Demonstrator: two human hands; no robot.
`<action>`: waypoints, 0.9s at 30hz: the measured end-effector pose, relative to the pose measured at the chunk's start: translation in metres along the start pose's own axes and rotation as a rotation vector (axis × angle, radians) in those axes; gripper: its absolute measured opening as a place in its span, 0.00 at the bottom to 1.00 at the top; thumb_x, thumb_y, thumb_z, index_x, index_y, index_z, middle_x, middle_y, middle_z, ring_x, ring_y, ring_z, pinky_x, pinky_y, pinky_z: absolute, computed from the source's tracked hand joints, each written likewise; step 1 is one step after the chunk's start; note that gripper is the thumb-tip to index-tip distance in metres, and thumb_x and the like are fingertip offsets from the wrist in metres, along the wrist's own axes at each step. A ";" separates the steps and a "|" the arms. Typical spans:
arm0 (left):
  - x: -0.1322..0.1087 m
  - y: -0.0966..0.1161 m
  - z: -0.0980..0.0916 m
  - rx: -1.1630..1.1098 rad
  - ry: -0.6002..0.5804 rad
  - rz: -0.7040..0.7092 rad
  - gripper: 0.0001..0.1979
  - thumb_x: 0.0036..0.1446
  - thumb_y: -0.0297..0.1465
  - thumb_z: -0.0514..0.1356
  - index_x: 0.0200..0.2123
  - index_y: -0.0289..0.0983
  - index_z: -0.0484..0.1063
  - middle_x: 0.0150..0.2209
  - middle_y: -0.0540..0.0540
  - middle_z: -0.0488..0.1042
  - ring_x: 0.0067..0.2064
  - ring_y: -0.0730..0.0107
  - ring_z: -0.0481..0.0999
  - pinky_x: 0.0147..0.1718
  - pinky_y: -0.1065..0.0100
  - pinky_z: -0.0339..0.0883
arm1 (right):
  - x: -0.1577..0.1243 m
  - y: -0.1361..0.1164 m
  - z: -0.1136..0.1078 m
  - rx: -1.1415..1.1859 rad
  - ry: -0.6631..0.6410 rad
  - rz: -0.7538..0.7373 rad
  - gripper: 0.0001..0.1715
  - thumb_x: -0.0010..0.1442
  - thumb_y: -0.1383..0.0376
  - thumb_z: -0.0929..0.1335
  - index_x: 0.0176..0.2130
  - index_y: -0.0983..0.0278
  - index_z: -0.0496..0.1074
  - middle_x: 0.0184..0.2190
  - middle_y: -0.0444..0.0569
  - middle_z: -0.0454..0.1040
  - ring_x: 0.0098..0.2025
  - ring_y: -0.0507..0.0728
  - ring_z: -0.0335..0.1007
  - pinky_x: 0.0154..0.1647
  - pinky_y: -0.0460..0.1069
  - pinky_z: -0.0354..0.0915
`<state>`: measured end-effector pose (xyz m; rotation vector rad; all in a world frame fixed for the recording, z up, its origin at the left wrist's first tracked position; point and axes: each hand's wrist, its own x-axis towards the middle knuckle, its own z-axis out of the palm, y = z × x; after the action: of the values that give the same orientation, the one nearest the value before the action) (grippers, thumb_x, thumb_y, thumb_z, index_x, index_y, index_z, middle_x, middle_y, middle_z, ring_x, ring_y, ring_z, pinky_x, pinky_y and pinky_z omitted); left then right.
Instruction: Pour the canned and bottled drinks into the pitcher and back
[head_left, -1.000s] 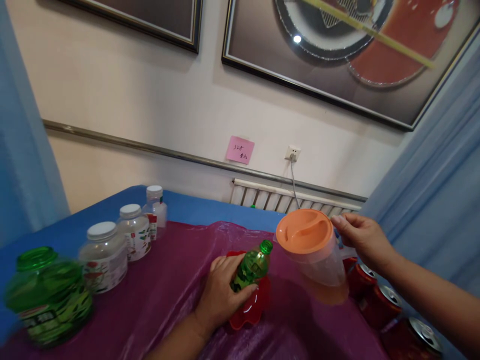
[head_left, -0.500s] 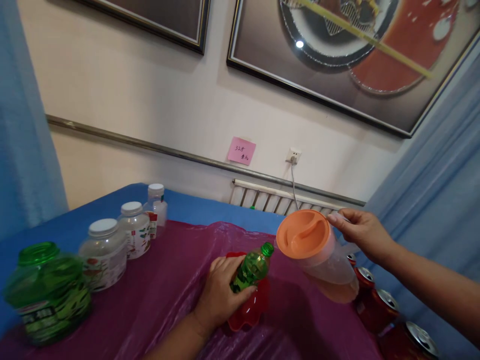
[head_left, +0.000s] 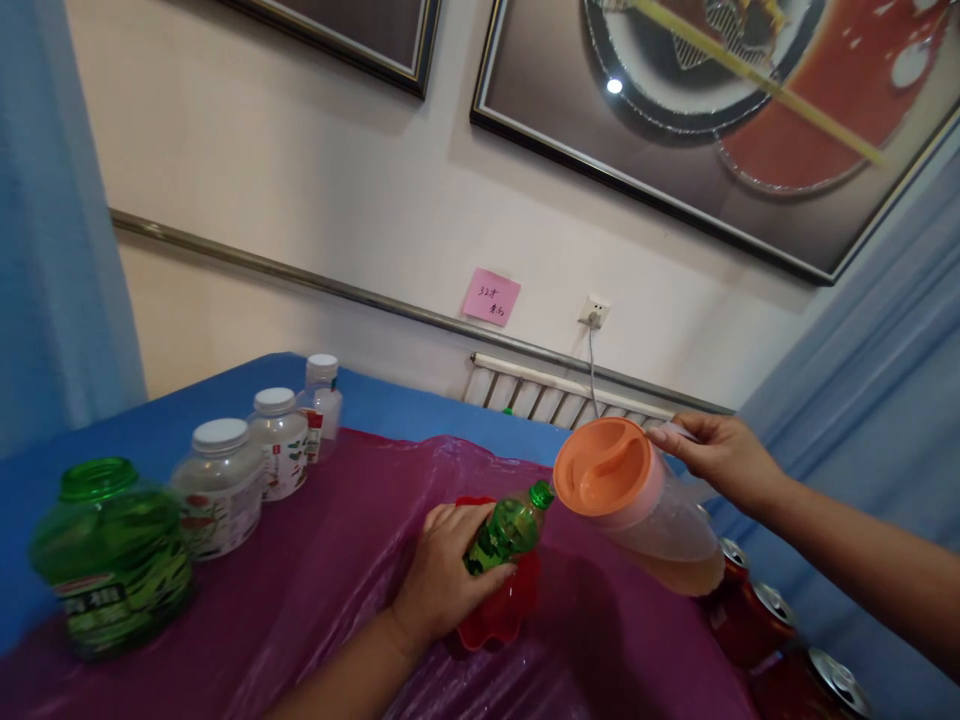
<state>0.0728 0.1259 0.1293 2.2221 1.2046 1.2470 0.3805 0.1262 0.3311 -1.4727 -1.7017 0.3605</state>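
Observation:
My left hand [head_left: 450, 570] is wrapped round a green plastic bottle [head_left: 514, 525], which leans to the right with its open mouth near the pitcher. Under the bottle lies a red scalloped dish [head_left: 495, 622], partly covered by my hand. My right hand [head_left: 716, 455] grips the handle of a clear pitcher [head_left: 660, 530] with an orange lid [head_left: 602, 466]. The pitcher is tilted to the left, its lid edge beside the bottle mouth. Cloudy pale-brown liquid shows in its lower part. I cannot make out whether any liquid passes between them.
At left, a large green jar [head_left: 112, 570], two white-capped jars [head_left: 221, 490] [head_left: 279, 445] and a white-capped bottle [head_left: 322, 405] stand in a row. Several red cans [head_left: 769, 620] line the right side. Purple plastic sheeting [head_left: 330, 570] covers the blue table [head_left: 382, 397].
The pitcher is tipped slightly further left and its lid sits closer to the bottle mouth. The bottle leans a little more to the right. The view has shifted slightly.

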 end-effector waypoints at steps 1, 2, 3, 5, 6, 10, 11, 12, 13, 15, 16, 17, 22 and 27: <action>0.000 0.000 0.000 0.000 0.001 -0.003 0.27 0.51 0.38 0.71 0.55 0.44 0.72 0.51 0.44 0.79 0.52 0.51 0.77 0.55 0.49 0.61 | 0.000 -0.002 0.000 -0.006 0.000 -0.001 0.34 0.45 0.38 0.75 0.17 0.62 0.65 0.16 0.38 0.53 0.21 0.48 0.47 0.20 0.46 0.45; 0.000 0.000 0.000 0.001 0.003 -0.006 0.28 0.50 0.38 0.71 0.55 0.44 0.72 0.50 0.44 0.79 0.52 0.51 0.77 0.55 0.49 0.61 | 0.000 -0.004 -0.001 -0.012 -0.002 0.000 0.34 0.45 0.37 0.75 0.17 0.62 0.65 0.16 0.38 0.53 0.20 0.48 0.47 0.20 0.46 0.45; 0.000 0.000 0.000 0.002 0.003 -0.009 0.28 0.49 0.37 0.72 0.54 0.44 0.72 0.50 0.45 0.79 0.52 0.51 0.77 0.55 0.50 0.61 | 0.001 -0.006 -0.001 -0.016 -0.004 0.001 0.35 0.44 0.36 0.75 0.17 0.62 0.66 0.16 0.38 0.53 0.20 0.47 0.47 0.20 0.46 0.45; 0.000 -0.001 0.000 0.003 -0.003 -0.011 0.29 0.48 0.37 0.72 0.54 0.44 0.72 0.50 0.45 0.79 0.52 0.51 0.76 0.55 0.50 0.61 | 0.001 -0.010 -0.002 -0.020 -0.004 0.006 0.37 0.43 0.34 0.74 0.17 0.62 0.65 0.15 0.38 0.53 0.20 0.47 0.46 0.19 0.46 0.44; 0.000 -0.001 0.000 0.004 -0.007 -0.012 0.29 0.48 0.37 0.72 0.55 0.43 0.72 0.50 0.45 0.79 0.52 0.51 0.76 0.55 0.50 0.61 | 0.001 -0.012 -0.002 -0.023 -0.004 0.007 0.38 0.42 0.34 0.74 0.16 0.62 0.64 0.15 0.38 0.53 0.19 0.47 0.45 0.19 0.46 0.43; 0.000 0.000 0.000 0.000 -0.014 -0.024 0.29 0.47 0.37 0.73 0.54 0.43 0.72 0.50 0.45 0.79 0.53 0.51 0.76 0.56 0.50 0.61 | 0.001 -0.017 -0.005 -0.061 -0.028 0.013 0.39 0.42 0.32 0.74 0.16 0.62 0.63 0.14 0.38 0.53 0.19 0.47 0.45 0.18 0.45 0.44; 0.000 0.000 0.000 -0.001 -0.015 -0.027 0.29 0.47 0.37 0.73 0.54 0.43 0.72 0.50 0.45 0.79 0.53 0.51 0.76 0.56 0.50 0.61 | 0.001 -0.018 -0.005 -0.073 -0.032 0.016 0.39 0.42 0.32 0.74 0.17 0.62 0.62 0.15 0.38 0.53 0.19 0.47 0.45 0.19 0.45 0.44; 0.000 0.000 0.000 -0.002 -0.018 -0.031 0.29 0.47 0.37 0.73 0.54 0.43 0.72 0.50 0.45 0.79 0.53 0.52 0.76 0.56 0.50 0.61 | 0.001 -0.019 -0.006 -0.083 -0.031 0.018 0.39 0.42 0.32 0.74 0.17 0.62 0.62 0.15 0.38 0.53 0.19 0.47 0.46 0.19 0.45 0.45; 0.000 -0.001 0.001 -0.002 -0.020 -0.034 0.29 0.47 0.36 0.73 0.54 0.43 0.72 0.50 0.45 0.79 0.53 0.52 0.76 0.56 0.50 0.61 | 0.001 -0.019 -0.006 -0.091 -0.026 0.019 0.40 0.42 0.32 0.74 0.16 0.62 0.61 0.15 0.38 0.53 0.19 0.47 0.46 0.19 0.45 0.45; 0.000 -0.001 0.001 -0.003 -0.027 -0.037 0.30 0.47 0.36 0.73 0.54 0.43 0.72 0.50 0.46 0.79 0.53 0.52 0.76 0.56 0.50 0.60 | 0.001 -0.019 -0.007 -0.101 -0.021 0.013 0.40 0.42 0.32 0.73 0.16 0.62 0.61 0.15 0.39 0.53 0.20 0.47 0.46 0.19 0.45 0.46; 0.000 -0.001 0.001 -0.005 -0.031 -0.037 0.30 0.47 0.36 0.73 0.54 0.43 0.72 0.51 0.46 0.79 0.53 0.52 0.76 0.56 0.50 0.60 | 0.002 -0.019 -0.008 -0.102 -0.020 0.006 0.40 0.42 0.32 0.73 0.16 0.62 0.62 0.15 0.39 0.53 0.20 0.48 0.47 0.19 0.46 0.46; 0.000 0.000 0.001 -0.007 -0.035 -0.036 0.29 0.47 0.36 0.73 0.54 0.44 0.72 0.51 0.46 0.79 0.53 0.52 0.75 0.56 0.50 0.59 | 0.002 -0.019 -0.008 -0.102 -0.019 0.000 0.39 0.43 0.32 0.73 0.16 0.62 0.62 0.16 0.39 0.53 0.20 0.48 0.47 0.19 0.46 0.46; 0.000 0.001 -0.001 -0.009 -0.031 -0.036 0.29 0.47 0.35 0.73 0.53 0.44 0.72 0.50 0.46 0.79 0.53 0.52 0.75 0.56 0.51 0.59 | 0.002 -0.017 -0.011 -0.099 -0.015 -0.014 0.38 0.43 0.32 0.74 0.17 0.62 0.65 0.16 0.39 0.53 0.20 0.48 0.47 0.18 0.46 0.47; -0.002 -0.002 0.001 -0.011 -0.021 -0.026 0.30 0.47 0.36 0.73 0.54 0.43 0.72 0.50 0.47 0.79 0.52 0.53 0.75 0.56 0.51 0.59 | 0.002 -0.016 -0.011 -0.091 -0.014 -0.022 0.38 0.44 0.33 0.74 0.18 0.62 0.66 0.17 0.40 0.55 0.20 0.48 0.48 0.19 0.45 0.48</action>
<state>0.0720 0.1256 0.1270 2.1996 1.2111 1.2142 0.3780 0.1207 0.3501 -1.5186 -1.7645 0.2853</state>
